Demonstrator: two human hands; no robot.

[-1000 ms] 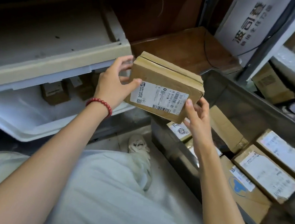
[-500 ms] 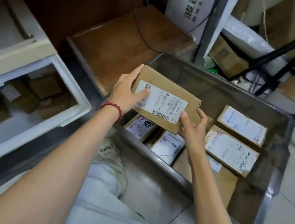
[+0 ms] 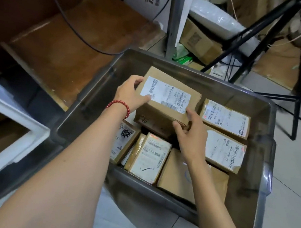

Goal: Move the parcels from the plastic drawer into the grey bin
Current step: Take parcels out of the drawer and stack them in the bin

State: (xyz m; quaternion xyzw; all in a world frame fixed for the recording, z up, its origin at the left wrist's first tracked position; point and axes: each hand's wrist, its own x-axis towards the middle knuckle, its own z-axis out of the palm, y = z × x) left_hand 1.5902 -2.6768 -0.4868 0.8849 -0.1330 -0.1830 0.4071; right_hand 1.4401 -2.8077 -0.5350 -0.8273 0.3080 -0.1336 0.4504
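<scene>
A brown cardboard parcel (image 3: 169, 89) with a white shipping label sits low inside the grey bin (image 3: 264, 164), at its far left part. My left hand (image 3: 129, 94), with a red bead bracelet at the wrist, grips the parcel's left end. My right hand (image 3: 190, 133) grips its near right corner. Several other labelled parcels lie in the bin, among them two (image 3: 226, 118) (image 3: 226, 152) on the right and one (image 3: 150, 157) at the near side. The white plastic drawer (image 3: 12, 135) shows at the left edge with brown parcels blurred inside.
A wooden board (image 3: 69, 48) with a black cable across it lies behind the bin on the left. Black tripod legs (image 3: 298, 93) stand at the right rear on the tiled floor. Cardboard boxes and a wrapped white roll (image 3: 218, 22) crowd the back.
Both hands carried the parcel from in front of the drawer rightward and down into the grey bin. The view swung right with them, so the drawer has slid to the left edge.
</scene>
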